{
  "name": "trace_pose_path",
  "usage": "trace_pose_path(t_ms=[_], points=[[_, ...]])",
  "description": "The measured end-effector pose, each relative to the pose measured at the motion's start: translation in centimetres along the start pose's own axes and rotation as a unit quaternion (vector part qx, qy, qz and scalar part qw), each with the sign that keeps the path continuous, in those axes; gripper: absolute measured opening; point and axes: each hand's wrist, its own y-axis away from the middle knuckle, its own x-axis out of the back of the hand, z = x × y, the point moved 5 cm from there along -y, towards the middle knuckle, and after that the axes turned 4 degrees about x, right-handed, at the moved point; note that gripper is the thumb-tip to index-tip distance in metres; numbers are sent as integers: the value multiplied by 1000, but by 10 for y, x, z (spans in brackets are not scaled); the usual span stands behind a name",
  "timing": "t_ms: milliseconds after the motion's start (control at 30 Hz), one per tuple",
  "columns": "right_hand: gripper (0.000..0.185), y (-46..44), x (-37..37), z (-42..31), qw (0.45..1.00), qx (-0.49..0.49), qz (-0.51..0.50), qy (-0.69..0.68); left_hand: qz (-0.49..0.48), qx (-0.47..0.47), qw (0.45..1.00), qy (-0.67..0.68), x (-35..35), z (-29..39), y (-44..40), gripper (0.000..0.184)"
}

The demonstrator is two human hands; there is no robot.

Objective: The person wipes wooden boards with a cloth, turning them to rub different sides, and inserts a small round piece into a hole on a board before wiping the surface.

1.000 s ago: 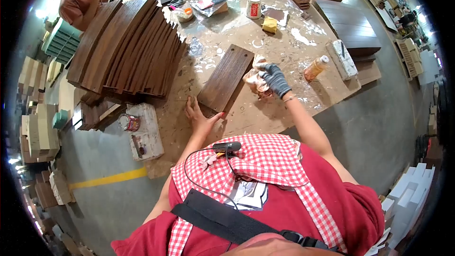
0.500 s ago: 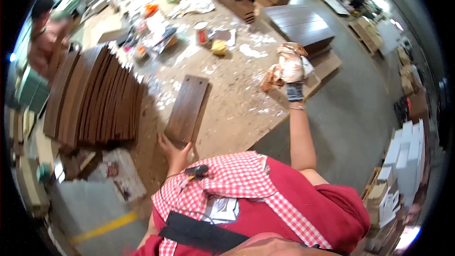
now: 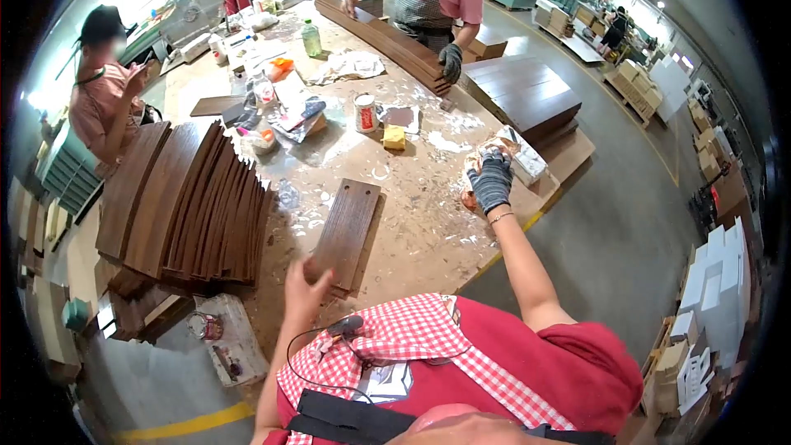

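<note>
Right by the near edge of the table [image 3: 428,218], the left hand [image 3: 306,290] has thumb and fingers spread beside the near end of a board [image 3: 348,227]; contact is unclear. A stack [image 3: 185,206] rises along the left edge. Toward the right corner, the gloved right hand [image 3: 493,181] covers a rag [image 3: 504,147], fingertips hidden, so its grip cannot be told. Beyond sit a sponge [image 3: 394,138] and a can [image 3: 365,114].
</note>
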Motion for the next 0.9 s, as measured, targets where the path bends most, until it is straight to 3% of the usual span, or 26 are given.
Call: trace_pose_path(t_ms=[33, 67, 133, 167, 200, 233, 300, 367, 467, 533, 700, 800, 900], points=[[53, 2, 2, -4, 1000, -9, -9, 11, -12, -27, 996, 89, 14, 47, -7, 36], [51, 2, 0, -2, 999, -17, -27, 11, -13, -67, 995, 75, 34, 103, -9, 31], [48, -3, -7, 5, 996, -31, -58, -56, 10, -233, 972, 3, 60, 212, 7, 39], [47, -5, -10, 9, 993, -38, -75, -87, -23, -296, 954, 39, 67, 257, 21, 41], [47, -6, -7, 9, 993, -34, -85, -69, -16, -393, 919, -21, 75, 302, 43, 43], [46, -8, -1, 6, 994, -31, -91, -49, -5, -541, 841, -7, 80, 339, 65, 45], [45, -9, 5, 3, 994, -29, -101, -40, -24, -674, 738, 3, 78, 377, 101, 36], [43, -10, 6, 5, 993, -34, -98, -50, -50, -718, 689, 82, 77, 393, 120, 30], [46, -11, 12, 6, 989, -35, -141, -40, -58, -699, 697, 151, 73, 401, 129, 32], [45, -13, 21, 1, 984, -45, -168, -48, -71, -702, 693, 147, 70, 399, 127, 34], [40, -14, 20, 8, 989, -10, -121, -88, -69, -695, 698, 157, 64, 392, 118, 36], [40, -18, 28, 10, 981, -39, -164, -96, -49, -694, 703, 149, 65, 390, 113, 34], [42, -23, 24, 12, 988, -20, -127, -86, -72, -698, 703, 116, 70, 392, 105, 29]])
